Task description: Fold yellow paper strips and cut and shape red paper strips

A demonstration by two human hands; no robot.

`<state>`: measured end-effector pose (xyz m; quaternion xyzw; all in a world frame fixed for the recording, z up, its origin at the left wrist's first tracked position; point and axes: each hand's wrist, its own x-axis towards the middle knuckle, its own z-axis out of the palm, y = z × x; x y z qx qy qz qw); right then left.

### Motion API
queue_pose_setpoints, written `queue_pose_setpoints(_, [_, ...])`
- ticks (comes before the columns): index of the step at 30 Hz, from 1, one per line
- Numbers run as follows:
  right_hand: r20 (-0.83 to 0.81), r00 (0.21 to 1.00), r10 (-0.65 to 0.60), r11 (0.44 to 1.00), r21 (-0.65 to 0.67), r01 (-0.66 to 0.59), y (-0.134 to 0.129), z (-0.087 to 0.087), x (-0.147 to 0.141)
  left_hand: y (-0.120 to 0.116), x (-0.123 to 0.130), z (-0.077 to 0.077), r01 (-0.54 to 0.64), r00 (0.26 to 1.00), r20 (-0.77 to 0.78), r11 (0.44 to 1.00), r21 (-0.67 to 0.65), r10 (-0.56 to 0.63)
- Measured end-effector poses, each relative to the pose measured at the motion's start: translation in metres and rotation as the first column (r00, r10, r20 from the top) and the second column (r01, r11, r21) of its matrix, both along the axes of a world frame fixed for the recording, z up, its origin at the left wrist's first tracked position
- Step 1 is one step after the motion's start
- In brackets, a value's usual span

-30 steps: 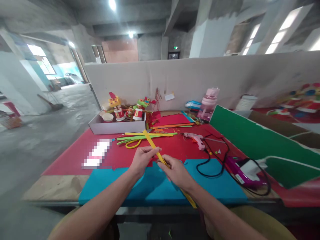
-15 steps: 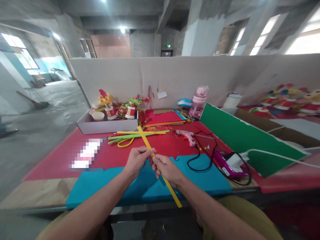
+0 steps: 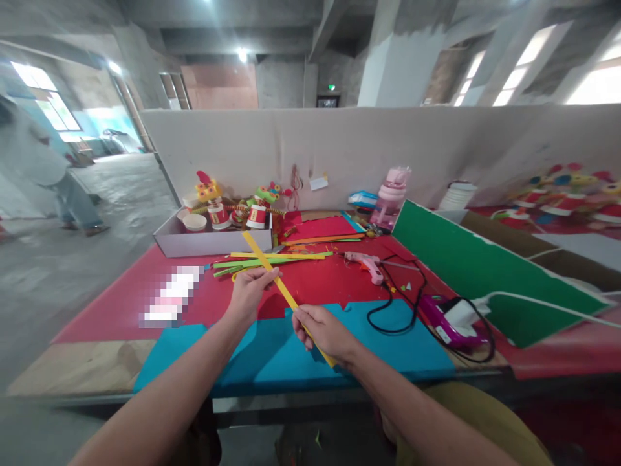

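Note:
A flat yellow strip runs diagonally between my two hands, over the blue sheet. My left hand pinches it nearer its upper end. Lower down, my right hand is closed around the same strip, and the strip's lower end comes out beneath that hand. Beyond my left hand lies a pile of green and yellow strips on the red table covering. A pink glue gun rests right of the pile.
A white box holds paper cups and decorated figures. To the right are a purple power strip with black and white cables and a green panel. A pink bottle stands behind. At far left a person is on the floor area.
My left hand has moved left and up, away from my right hand, and the strip has shifted up-left with it. A person has come into view at far left.

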<state>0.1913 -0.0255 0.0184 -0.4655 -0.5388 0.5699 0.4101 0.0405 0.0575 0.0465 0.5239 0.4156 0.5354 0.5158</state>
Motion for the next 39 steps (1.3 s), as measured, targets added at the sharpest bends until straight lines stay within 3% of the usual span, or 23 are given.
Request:
queue_pose_setpoints(17, [-0.011,0.997,0.071,0.997,-0.034,-0.072,-0.003,0.011,0.008,0.047,-0.050,0.009,-0.185,0.976,0.118,0.983,-0.006,0.185])
queue_pose_setpoints(22, [-0.025,0.997,0.071,0.997,-0.021,-0.072,0.000,0.019,0.026,0.063,-0.079,0.017,-0.293,0.916,0.279,0.956,-0.019,0.287])
queue_pose_setpoints(25, [-0.093,0.994,-0.061,0.998,0.025,0.064,0.004,0.022,0.031,0.057,-0.080,0.023,-0.133,0.947,0.284,0.988,-0.072,0.149])
queue_pose_setpoints(27, [-0.136,0.984,-0.112,0.992,0.038,0.118,0.006,0.022,0.028,0.041,-0.063,0.023,0.022,0.976,0.216,0.995,-0.102,0.000])
queue_pose_setpoints(33, [-0.183,0.983,0.004,1.000,-0.026,-0.009,0.004,0.012,0.006,-0.021,0.013,0.003,0.177,0.984,0.016,0.979,-0.101,-0.176])
queue_pose_setpoints(37, [-0.194,0.981,-0.019,1.000,-0.028,0.014,0.004,0.004,0.004,-0.039,0.029,-0.004,0.273,0.962,0.050,0.953,-0.131,-0.269])
queue_pose_setpoints(39, [-0.204,0.978,-0.037,0.999,-0.021,0.033,0.004,0.003,0.006,-0.042,0.030,-0.005,0.382,0.924,0.093,0.916,-0.125,-0.372])
